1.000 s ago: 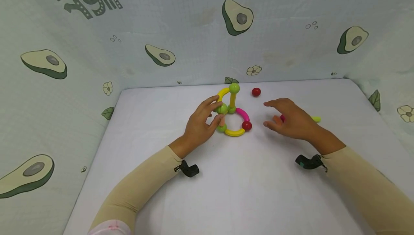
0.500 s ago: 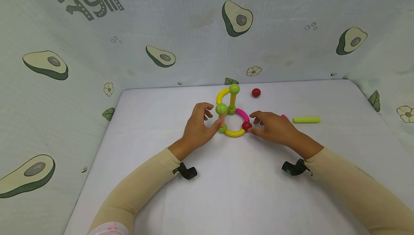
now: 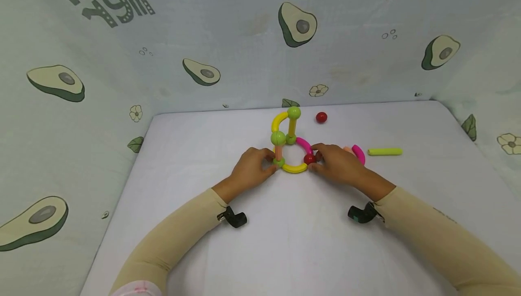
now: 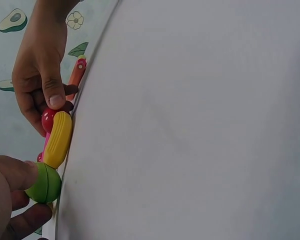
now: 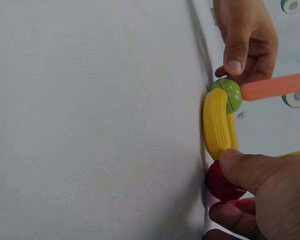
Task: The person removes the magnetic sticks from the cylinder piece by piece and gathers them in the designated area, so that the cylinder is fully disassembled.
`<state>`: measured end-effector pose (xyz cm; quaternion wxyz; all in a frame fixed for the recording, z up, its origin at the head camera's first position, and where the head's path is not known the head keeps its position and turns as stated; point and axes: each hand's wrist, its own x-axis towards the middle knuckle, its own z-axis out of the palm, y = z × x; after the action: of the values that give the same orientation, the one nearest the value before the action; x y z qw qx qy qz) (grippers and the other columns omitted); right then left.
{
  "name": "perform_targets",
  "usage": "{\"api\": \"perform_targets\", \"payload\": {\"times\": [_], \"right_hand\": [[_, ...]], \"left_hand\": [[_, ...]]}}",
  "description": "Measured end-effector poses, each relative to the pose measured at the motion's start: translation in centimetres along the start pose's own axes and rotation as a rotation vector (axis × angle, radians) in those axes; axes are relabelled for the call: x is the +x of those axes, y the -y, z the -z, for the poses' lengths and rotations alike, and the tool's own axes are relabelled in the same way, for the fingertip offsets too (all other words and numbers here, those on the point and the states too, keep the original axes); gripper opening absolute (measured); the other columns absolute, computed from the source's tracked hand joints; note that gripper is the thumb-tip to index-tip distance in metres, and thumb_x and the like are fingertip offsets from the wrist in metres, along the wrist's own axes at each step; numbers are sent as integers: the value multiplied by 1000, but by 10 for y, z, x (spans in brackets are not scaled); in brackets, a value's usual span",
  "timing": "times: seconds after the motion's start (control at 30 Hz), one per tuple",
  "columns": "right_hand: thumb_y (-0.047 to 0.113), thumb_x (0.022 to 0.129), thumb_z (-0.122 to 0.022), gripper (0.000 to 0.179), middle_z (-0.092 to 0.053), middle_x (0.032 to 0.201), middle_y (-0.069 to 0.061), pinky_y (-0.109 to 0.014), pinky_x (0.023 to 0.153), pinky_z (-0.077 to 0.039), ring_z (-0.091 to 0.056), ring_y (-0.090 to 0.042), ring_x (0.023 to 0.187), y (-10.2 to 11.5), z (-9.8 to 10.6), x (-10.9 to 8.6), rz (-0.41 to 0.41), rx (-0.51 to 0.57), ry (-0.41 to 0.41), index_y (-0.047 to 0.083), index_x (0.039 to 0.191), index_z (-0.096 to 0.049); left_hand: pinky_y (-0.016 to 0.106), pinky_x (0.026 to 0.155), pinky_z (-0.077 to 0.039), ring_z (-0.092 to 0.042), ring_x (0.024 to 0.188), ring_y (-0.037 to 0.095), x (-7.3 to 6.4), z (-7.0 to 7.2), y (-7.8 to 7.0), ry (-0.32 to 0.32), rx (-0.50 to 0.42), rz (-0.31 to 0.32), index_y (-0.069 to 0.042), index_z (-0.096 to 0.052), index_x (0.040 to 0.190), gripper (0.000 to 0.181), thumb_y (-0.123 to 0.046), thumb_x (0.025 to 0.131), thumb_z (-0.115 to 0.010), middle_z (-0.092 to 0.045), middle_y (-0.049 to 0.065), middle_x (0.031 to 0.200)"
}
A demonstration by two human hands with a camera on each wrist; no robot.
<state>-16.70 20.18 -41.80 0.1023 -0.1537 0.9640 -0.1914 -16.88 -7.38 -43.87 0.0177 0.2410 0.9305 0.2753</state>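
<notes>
A toy of magnetic sticks and balls stands on the white table. Its flat ring has a yellow curved stick (image 3: pixel 295 168) in front and a pink curved stick (image 3: pixel 304 144) at right. My left hand (image 3: pixel 250 167) pinches the green ball (image 4: pixel 47 185) at the ring's front left, thumb above and fingers beneath in the left wrist view. A peach stick (image 5: pixel 277 86) rises from that ball to another green ball (image 3: pixel 278 138). A yellow arc (image 3: pixel 278 121) links this to the top green ball (image 3: pixel 294 112). My right hand (image 3: pixel 338 164) pinches the ring's red ball (image 5: pixel 222 182).
A loose red ball (image 3: pixel 321 117) lies behind the toy. Right of my right hand are a loose pink curved stick (image 3: pixel 359 153), a partly hidden peach piece (image 3: pixel 348 150) and a straight lime stick (image 3: pixel 384 151). An avocado-print cloth (image 3: pixel 244 29) hangs behind the table.
My right hand has come left from beside the loose sticks and taken hold of the ring's red ball. My left hand has dropped from the upper green ball to the lower one.
</notes>
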Motion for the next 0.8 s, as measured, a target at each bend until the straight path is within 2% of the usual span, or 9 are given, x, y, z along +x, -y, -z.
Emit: {"api": "perform_targets", "payload": {"times": [0.4, 0.8], "right_hand": [[17, 92, -79, 58, -67, 118, -17, -53, 95, -53, -59, -36, 114, -3, 5, 12, 0, 32, -25, 0, 142, -55], [16, 94, -75, 56, -64, 128, -19, -56, 100, -50, -56, -39, 121, -4, 8, 25, -7, 36, -4, 4, 144, -54]], "left_hand": [[35, 89, -48, -60, 101, 22, -7, -3, -8, 14, -20, -26, -12, -73, 117, 28, -26, 94, -76, -72, -4, 102], [34, 94, -47, -60, 104, 21, -12, -5, -15, 39, -26, -44, -11, -72, 119, 29, -25, 94, -77, -72, -4, 102]]}}
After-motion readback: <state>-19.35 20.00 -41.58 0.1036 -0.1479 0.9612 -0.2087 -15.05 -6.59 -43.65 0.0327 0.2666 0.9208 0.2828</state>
